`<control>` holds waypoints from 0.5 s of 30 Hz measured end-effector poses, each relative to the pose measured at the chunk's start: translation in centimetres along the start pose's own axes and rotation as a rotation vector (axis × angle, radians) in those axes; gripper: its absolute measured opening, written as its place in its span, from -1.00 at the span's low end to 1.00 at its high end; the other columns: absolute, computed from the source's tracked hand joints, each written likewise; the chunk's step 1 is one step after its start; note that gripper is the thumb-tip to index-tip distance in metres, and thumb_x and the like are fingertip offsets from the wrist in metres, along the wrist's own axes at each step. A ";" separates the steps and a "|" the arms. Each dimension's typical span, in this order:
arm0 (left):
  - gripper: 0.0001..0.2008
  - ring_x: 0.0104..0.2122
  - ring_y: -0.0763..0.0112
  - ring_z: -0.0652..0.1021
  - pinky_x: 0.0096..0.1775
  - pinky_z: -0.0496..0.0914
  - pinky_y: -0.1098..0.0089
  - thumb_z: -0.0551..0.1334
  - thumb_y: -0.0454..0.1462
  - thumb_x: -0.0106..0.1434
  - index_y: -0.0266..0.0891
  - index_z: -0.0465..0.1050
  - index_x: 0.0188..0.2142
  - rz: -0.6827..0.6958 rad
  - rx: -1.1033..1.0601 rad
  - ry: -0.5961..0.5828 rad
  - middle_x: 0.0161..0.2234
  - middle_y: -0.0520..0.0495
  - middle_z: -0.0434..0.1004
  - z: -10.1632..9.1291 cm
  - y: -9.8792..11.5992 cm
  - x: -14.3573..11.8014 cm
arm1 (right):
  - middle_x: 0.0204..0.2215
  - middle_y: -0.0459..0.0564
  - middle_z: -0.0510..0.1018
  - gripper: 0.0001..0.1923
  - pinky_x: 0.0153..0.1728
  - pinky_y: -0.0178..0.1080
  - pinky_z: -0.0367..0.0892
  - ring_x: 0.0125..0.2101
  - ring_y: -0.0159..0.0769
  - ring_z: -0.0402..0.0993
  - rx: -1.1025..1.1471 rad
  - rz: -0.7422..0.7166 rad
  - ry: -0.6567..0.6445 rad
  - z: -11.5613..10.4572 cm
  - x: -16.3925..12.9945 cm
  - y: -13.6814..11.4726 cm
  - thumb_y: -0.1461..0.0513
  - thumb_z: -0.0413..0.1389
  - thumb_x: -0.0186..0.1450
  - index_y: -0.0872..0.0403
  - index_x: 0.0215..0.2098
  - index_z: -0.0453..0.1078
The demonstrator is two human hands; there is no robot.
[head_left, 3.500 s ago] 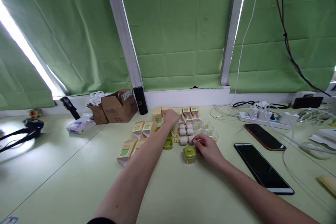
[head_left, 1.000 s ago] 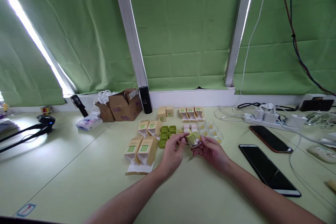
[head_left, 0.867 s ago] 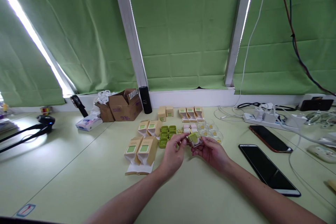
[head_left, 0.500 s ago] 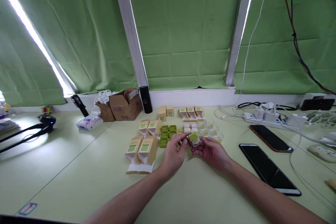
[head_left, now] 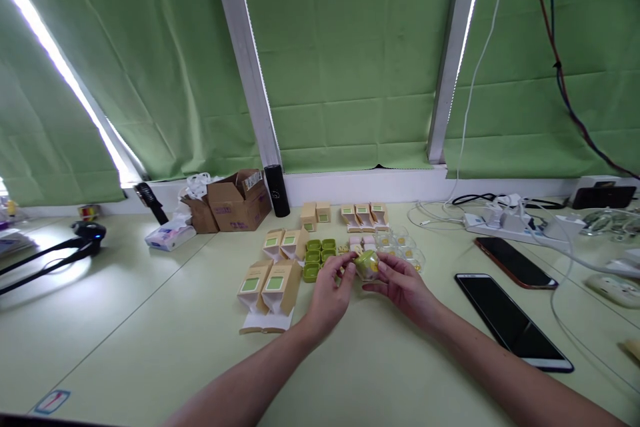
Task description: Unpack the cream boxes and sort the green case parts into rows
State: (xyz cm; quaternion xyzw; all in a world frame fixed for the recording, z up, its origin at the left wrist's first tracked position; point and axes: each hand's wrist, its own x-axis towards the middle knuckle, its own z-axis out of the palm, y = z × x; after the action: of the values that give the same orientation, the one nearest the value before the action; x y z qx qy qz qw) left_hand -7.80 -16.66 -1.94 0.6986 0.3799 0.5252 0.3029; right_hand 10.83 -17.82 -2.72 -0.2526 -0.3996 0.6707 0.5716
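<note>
Held between both hands is a small clear box with a green lid (head_left: 367, 265), lifted just above the table (head_left: 150, 320). It is pinched by the fingertips of the left hand (head_left: 331, 293) on one side and cupped by the fingers of the right hand (head_left: 404, 285) on the other, so both hands are closed on it. A second ago the box was tipped so that its clear side was seen — now the green lid is turned more toward the camera and is seated closer on the box. A few seconds ago the left hand was stretched far out to the tan cartons (head_left: 364, 215) at the back and the box stood alone on the table; now both hands are drawn in together. From this it is judged that the box has been filled and is being closed or checked, though what is inside cannot be made out. Just beyond the hands a group of loose green lids (head_left: 318, 254) is laid out, with pale pink rolls (head_left: 361, 241) and clear cups (head_left: 403, 250) beside them. Near the left hand, two open tan boxes (head_left: 269, 285) are lying — well apart to the right a black phone (head_left: 511, 320) is resting.
</note>
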 end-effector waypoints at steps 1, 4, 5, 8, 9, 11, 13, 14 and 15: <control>-0.69 -0.05 0.16 0.59 0.02 0.46 0.15 0.20 -0.12 0.42 -0.21 0.57 0.02 -0.004 -0.003 -0.003 -0.03 -0.22 0.62 0.0 0.1 0.0 | -0.18 -0.01 0.64 -0.57 -0.15 -0.05 0.58 -0.22 -0.22 0.58 -0.026 -0.013 0.014 0.1 -0.1 0.0 0.07 0.44 0.15 0.01 -0.06 0.55; -0.66 -0.04 0.15 0.59 0.03 0.47 0.15 0.20 -0.07 0.42 -0.20 0.55 0.03 -0.013 -0.021 -0.006 -0.02 -0.23 0.62 0.1 0.1 0.0 | -0.13 0.01 0.60 -0.48 -0.13 -0.04 0.58 -0.13 -0.18 0.54 -0.103 -0.061 0.047 0.2 -0.2 -0.1 0.05 0.46 0.11 -0.02 -0.02 0.51; -0.65 -0.03 0.15 0.59 0.04 0.46 0.15 0.21 -0.06 0.42 -0.20 0.55 0.03 -0.015 -0.032 -0.005 -0.02 -0.23 0.62 0.1 0.1 0.0 | -0.13 0.00 0.58 -0.46 -0.13 -0.05 0.57 -0.13 -0.17 0.54 -0.132 -0.079 0.058 0.2 -0.1 -0.1 0.04 0.47 0.10 -0.02 -0.01 0.50; -0.64 -0.01 0.15 0.59 0.06 0.46 0.15 0.20 -0.03 0.42 -0.20 0.55 0.02 -0.027 -0.079 -0.002 -0.01 -0.22 0.63 0.1 0.0 0.1 | -0.15 -0.01 0.54 -0.40 -0.15 -0.11 0.56 -0.16 -0.21 0.51 -0.260 -0.178 0.106 0.1 0.1 0.1 0.05 0.49 0.06 -0.03 0.01 0.47; -0.64 0.00 0.14 0.59 0.07 0.46 0.15 0.20 -0.03 0.42 -0.20 0.56 0.02 -0.032 -0.093 -0.003 -0.01 -0.23 0.63 0.1 -0.1 0.2 | -0.16 -0.02 0.52 -0.39 -0.16 -0.14 0.56 -0.16 -0.22 0.50 -0.307 -0.222 0.123 0.0 0.1 0.2 0.06 0.49 0.05 -0.04 0.02 0.46; -0.66 0.00 0.13 0.60 0.06 0.46 0.14 0.23 -0.06 0.40 -0.21 0.57 -0.01 -0.040 -0.111 -0.003 -0.01 -0.23 0.64 0.1 -0.1 0.4 | -0.15 -0.03 0.50 -0.38 -0.16 -0.18 0.55 -0.13 -0.22 0.48 -0.384 -0.295 0.146 -0.1 0.2 0.3 0.08 0.49 0.06 -0.06 0.04 0.44; -0.69 -0.02 0.13 0.61 0.03 0.48 0.16 0.27 -0.09 0.37 -0.22 0.58 -0.02 -0.052 -0.124 -0.004 -0.02 -0.24 0.65 0.0 -0.1 0.6 | -0.12 -0.03 0.48 -0.37 -0.15 -0.19 0.54 -0.10 -0.22 0.48 -0.430 -0.330 0.159 0.0 0.1 0.4 0.11 0.47 0.09 -0.09 0.08 0.41; -0.71 -0.04 0.14 0.62 0.01 0.49 0.17 0.28 -0.11 0.36 -0.22 0.59 -0.03 -0.060 -0.134 -0.004 -0.03 -0.23 0.65 -0.1 -0.1 0.6 | -0.11 -0.03 0.47 -0.37 -0.14 -0.19 0.54 -0.09 -0.22 0.48 -0.449 -0.340 0.167 0.1 0.0 0.5 0.12 0.45 0.11 -0.11 0.11 0.39; -0.72 -0.05 0.15 0.62 -0.01 0.50 0.19 0.30 -0.13 0.35 -0.22 0.59 -0.04 -0.067 -0.150 -0.002 -0.04 -0.23 0.66 -0.1 -0.1 0.7 | -0.09 -0.03 0.47 -0.36 -0.13 -0.18 0.54 -0.08 -0.21 0.48 -0.468 -0.350 0.175 0.3 -0.1 0.5 0.14 0.44 0.12 -0.11 0.12 0.37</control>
State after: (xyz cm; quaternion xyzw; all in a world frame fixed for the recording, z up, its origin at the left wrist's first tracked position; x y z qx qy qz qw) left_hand -7.80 -16.01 -1.66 0.6614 0.3623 0.5411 0.3723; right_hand 10.34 -18.02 -2.97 -0.3613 -0.5301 0.4274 0.6370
